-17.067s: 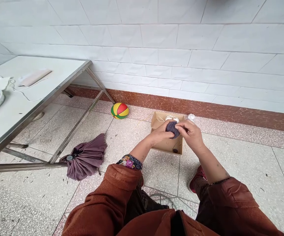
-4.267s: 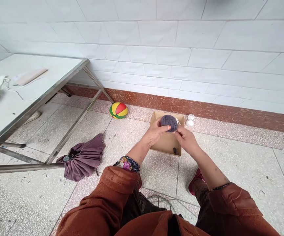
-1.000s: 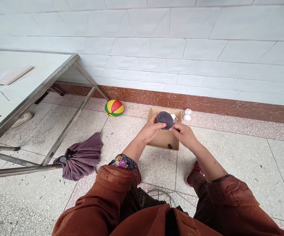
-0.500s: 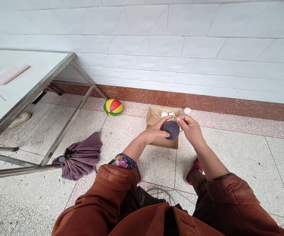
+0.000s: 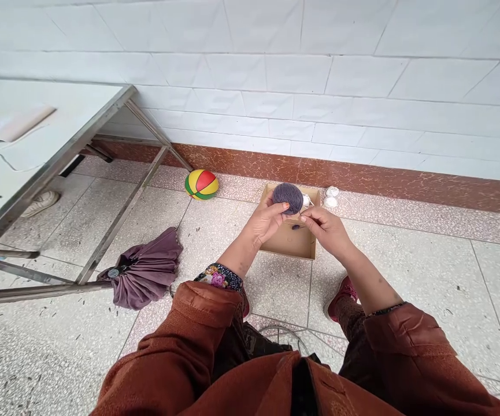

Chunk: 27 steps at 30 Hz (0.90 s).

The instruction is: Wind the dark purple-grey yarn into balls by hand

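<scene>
My left hand (image 5: 268, 219) is wrapped round a ball of dark purple-grey yarn (image 5: 288, 197) and holds it above an open cardboard box (image 5: 292, 241). Just right of the ball, my right hand (image 5: 325, 227) is closed in a pinch by the yarn's end; the strand itself is barely visible. White yarn (image 5: 306, 200) shows in the far part of the box, partly hidden by the ball. A small dark piece (image 5: 296, 227) lies in or over the near part; I cannot tell what it is.
Small white yarn balls (image 5: 330, 196) lie on the floor right of the box. A colourful ball (image 5: 202, 184) rests near the wall. At left are a folded purple umbrella (image 5: 148, 268) and a metal-framed table (image 5: 89, 124). A shoe (image 5: 41, 203) shows beneath the table.
My left hand has lifted and turned the yarn ball, moving it up and left. My right hand has shifted slightly lower, still pinching. More of the box's near part shows.
</scene>
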Each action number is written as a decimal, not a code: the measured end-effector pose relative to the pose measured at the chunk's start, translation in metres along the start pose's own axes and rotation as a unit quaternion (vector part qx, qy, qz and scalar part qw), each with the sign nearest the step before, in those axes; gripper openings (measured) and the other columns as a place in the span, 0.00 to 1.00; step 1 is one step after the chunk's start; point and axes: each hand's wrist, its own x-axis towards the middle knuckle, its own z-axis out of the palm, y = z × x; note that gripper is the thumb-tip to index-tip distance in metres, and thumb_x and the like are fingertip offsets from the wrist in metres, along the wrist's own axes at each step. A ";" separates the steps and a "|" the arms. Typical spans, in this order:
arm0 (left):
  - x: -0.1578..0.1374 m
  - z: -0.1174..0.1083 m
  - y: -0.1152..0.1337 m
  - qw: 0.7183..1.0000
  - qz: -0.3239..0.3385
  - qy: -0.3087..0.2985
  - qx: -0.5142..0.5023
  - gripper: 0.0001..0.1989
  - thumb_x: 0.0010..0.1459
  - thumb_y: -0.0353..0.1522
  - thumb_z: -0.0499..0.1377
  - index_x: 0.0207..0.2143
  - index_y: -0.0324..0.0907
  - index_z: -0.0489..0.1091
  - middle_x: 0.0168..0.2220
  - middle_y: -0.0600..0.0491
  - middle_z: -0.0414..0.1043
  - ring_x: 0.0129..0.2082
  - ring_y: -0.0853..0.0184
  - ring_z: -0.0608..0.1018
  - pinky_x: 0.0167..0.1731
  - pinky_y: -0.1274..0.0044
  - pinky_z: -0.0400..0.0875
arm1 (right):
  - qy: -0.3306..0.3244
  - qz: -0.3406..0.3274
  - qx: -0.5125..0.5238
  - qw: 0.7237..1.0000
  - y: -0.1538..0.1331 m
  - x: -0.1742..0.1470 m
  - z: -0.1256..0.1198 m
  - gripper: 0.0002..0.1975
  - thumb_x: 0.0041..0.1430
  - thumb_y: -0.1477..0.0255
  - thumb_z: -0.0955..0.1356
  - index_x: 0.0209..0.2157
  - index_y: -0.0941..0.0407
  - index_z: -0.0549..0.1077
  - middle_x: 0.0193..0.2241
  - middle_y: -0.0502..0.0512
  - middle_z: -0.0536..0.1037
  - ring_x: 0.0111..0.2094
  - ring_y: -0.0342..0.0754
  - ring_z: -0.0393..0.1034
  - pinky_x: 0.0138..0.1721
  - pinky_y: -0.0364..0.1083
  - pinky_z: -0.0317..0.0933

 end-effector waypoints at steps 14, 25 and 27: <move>-0.010 -0.003 -0.002 0.968 -0.077 -0.168 0.170 0.39 0.44 0.31 0.66 0.61 0.48 0.65 0.54 0.48 0.72 0.54 0.55 0.73 0.53 0.64 0.66 | 0.121 0.053 0.036 0.991 0.006 0.004 -0.010 0.09 0.63 0.62 0.69 0.32 0.52 0.76 0.31 0.51 0.74 0.33 0.47 0.66 0.39 0.48 0.61; -0.013 0.002 0.009 0.984 -0.099 -0.147 -0.026 0.42 0.45 0.35 0.68 0.63 0.49 0.61 0.52 0.43 0.74 0.52 0.50 0.78 0.43 0.64 0.77 | 0.090 0.100 0.019 0.991 0.012 0.003 -0.003 0.12 0.63 0.60 0.66 0.30 0.52 0.73 0.27 0.50 0.73 0.29 0.47 0.64 0.33 0.47 0.59; -0.012 0.002 0.009 0.990 -0.071 -0.116 -0.024 0.40 0.45 0.34 0.69 0.62 0.48 0.62 0.52 0.44 0.74 0.53 0.51 0.78 0.47 0.61 0.76 | 0.088 0.090 0.001 0.992 0.012 0.003 -0.001 0.12 0.63 0.61 0.66 0.30 0.52 0.73 0.27 0.50 0.73 0.29 0.47 0.65 0.34 0.47 0.60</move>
